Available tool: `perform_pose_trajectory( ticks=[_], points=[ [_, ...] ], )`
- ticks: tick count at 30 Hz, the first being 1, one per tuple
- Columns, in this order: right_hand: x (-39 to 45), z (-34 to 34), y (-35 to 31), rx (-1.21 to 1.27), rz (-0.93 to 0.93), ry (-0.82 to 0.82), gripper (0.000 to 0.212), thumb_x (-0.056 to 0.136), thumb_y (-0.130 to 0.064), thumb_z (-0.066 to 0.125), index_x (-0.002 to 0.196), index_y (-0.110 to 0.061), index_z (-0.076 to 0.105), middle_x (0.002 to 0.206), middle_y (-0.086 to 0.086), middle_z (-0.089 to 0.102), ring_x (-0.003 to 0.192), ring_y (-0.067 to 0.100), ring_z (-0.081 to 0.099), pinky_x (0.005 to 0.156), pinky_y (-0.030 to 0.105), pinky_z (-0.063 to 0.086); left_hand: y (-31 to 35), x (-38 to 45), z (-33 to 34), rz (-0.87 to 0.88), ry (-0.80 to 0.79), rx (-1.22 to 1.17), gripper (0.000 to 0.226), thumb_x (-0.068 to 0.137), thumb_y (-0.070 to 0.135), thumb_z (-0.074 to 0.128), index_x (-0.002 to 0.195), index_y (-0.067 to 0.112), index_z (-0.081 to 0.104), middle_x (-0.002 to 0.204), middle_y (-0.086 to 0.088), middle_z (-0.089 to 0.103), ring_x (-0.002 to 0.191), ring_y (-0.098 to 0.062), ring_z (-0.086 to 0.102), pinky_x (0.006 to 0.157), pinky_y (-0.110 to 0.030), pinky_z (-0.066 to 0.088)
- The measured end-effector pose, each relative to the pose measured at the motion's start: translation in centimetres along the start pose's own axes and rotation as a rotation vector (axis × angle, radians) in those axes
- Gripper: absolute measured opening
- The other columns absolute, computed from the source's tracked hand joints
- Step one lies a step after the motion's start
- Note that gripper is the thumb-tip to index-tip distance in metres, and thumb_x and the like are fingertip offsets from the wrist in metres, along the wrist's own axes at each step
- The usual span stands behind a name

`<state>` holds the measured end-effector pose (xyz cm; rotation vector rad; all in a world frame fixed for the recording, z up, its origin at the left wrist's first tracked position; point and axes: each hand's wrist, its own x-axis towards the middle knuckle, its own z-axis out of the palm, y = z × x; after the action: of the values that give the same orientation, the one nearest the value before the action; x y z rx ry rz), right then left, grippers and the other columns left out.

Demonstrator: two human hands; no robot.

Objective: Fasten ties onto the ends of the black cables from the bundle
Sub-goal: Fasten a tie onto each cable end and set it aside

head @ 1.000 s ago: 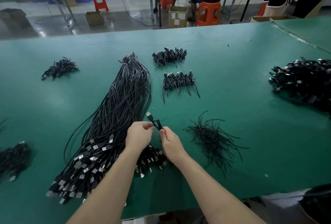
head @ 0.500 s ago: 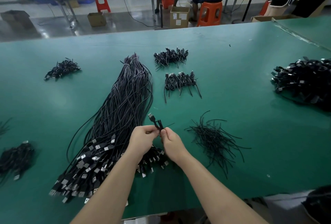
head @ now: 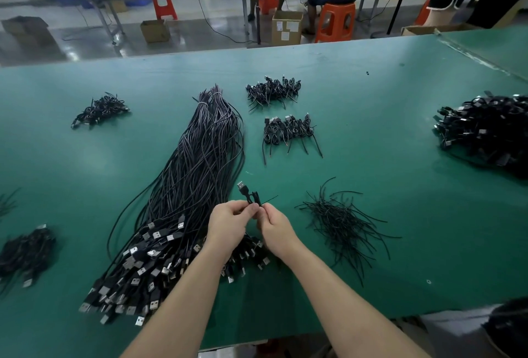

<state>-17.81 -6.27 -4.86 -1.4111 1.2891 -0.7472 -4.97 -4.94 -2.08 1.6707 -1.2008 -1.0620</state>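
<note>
Green matte work table [head: 371, 214]. Far left: small tangled heaps of tied black cables [head: 100, 110]. Centre-left: long bundle of thin black cables [head: 197, 169], fanned, with flat metal USB plugs at the near end. Left hand [head: 228, 226], fingers curled, pinches a folded cable end [head: 248, 194] raised above the bundle, its USB plug pointing up. Right hand [head: 275, 229] pinches a thin wire tie [head: 268, 199] at the fold. Just right: loose heap of stiff black ties [head: 343, 220]. Far right: large glossy pile of finished cables [head: 488, 129]
</note>
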Motion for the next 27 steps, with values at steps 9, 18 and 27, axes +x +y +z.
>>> perform_pose_trajectory(
  ticks=[9, 18, 27],
  points=[
    [0.1, 0.1, 0.0, -0.007, -0.005, 0.044, 0.027, 0.108, -0.030, 0.039, 0.091, -0.017, 0.054, 0.073, -0.010, 0.052, 0.061, 0.004, 0.043, 0.061, 0.026, 0.038, 0.3, -0.2, 0.6, -0.024, 0.058, -0.016, 0.012, 0.095, 0.028, 0.070, 0.086, 0.029, 0.079, 0.082, 0.013, 0.076, 0.082, -0.001, 0.069, 0.074, -0.021, 0.050],
    [-0.2, 0.4, 0.5, 0.030, -0.088, 0.110, 0.025, 0.105, -0.018, 0.043, 0.093, -0.011, 0.063, 0.064, -0.011, 0.056, 0.056, 0.004, 0.042, 0.056, 0.024, 0.037, 1.0, -0.3, 1.0, -0.047, 0.078, 0.378, 0.027, 0.098, 0.025, 0.059, 0.074, 0.018, 0.070, 0.061, 0.005, 0.063, 0.054, -0.010, 0.052, 0.050, -0.024, 0.037],
    [0.0, 0.2, 0.1, 0.114, -0.002, 0.105, 0.026, 0.105, -0.015, 0.046, 0.090, -0.009, 0.066, 0.080, 0.009, 0.069, 0.070, 0.016, 0.054, 0.066, 0.033, 0.043, 2.9, -0.2, 1.0, -0.038, -0.060, 0.630, 0.017, 0.096, 0.027, 0.056, 0.091, 0.015, 0.068, 0.081, 0.001, 0.068, 0.073, -0.017, 0.062, 0.066, -0.033, 0.054]
  ],
)
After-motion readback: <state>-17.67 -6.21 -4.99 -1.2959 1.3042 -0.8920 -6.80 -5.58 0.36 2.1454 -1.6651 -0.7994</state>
